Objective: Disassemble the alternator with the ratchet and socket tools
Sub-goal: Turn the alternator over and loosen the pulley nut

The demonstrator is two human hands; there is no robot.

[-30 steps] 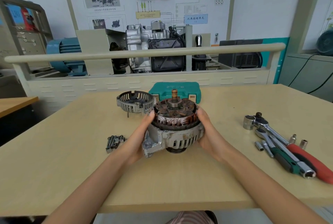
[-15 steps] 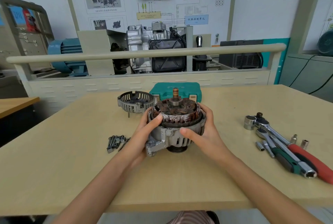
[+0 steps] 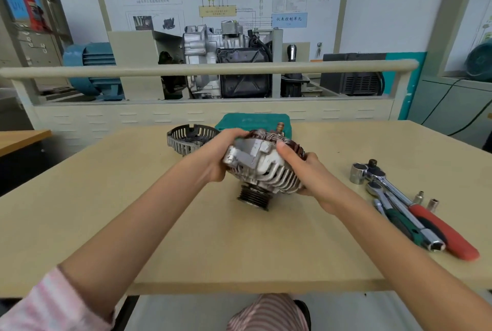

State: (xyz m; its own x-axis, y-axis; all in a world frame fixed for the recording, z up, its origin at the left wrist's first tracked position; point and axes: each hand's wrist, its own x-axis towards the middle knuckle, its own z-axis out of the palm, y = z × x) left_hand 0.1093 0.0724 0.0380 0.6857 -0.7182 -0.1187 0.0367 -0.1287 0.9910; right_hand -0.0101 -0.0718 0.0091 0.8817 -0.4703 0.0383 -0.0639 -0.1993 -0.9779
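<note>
In the head view, at frame centre, the left hand (image 3: 217,156) and right hand (image 3: 306,171) each gripped the grey finned alternator body (image 3: 262,168), fingers curled round its rim, tilting it pulley-down above the beige wooden table (image 3: 186,224), probably to work the copper-wound stator free. The chrome ratchets (image 3: 383,184) lay unused at right.

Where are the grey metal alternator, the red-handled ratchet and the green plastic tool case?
Grey metal alternator (image 3: 262,168), head view, on its finned housing.
Red-handled ratchet (image 3: 442,232), head view, on its red grip.
Green plastic tool case (image 3: 251,120), head view, on its lid.
</note>
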